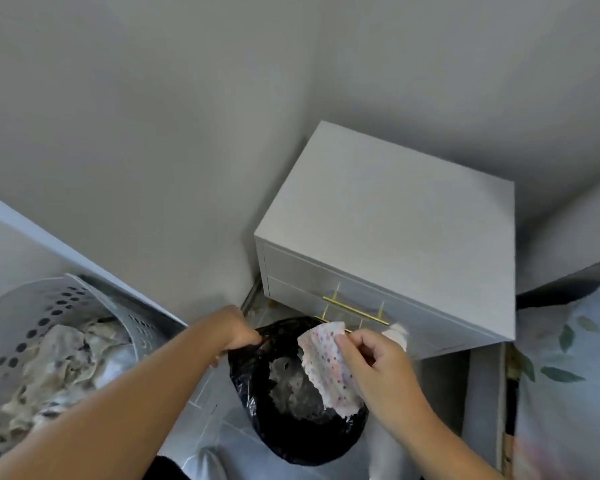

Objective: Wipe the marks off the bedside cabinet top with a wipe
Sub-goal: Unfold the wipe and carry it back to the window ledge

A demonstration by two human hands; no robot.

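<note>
The white bedside cabinet (388,216) stands in the room's corner, and its flat top shows no marks that I can make out. A dotted white wipe (326,365) hangs from my right hand (378,362), pinched at its upper edge, over the mouth of a black bin bag (253,403). My left hand (238,330) grips the bag's rim on the left side and holds it apart. Crumpled pale rubbish lies inside the bag. Both hands are in front of and below the cabinet's drawers.
Gold bar handles (355,310) cross the cabinet's drawer fronts. A perforated white laundry basket (49,306) full of cloth sits at the left. Floral bedding (568,358) lies at the right edge. Grey walls meet behind the cabinet; grey floor tiles (201,410) show below.
</note>
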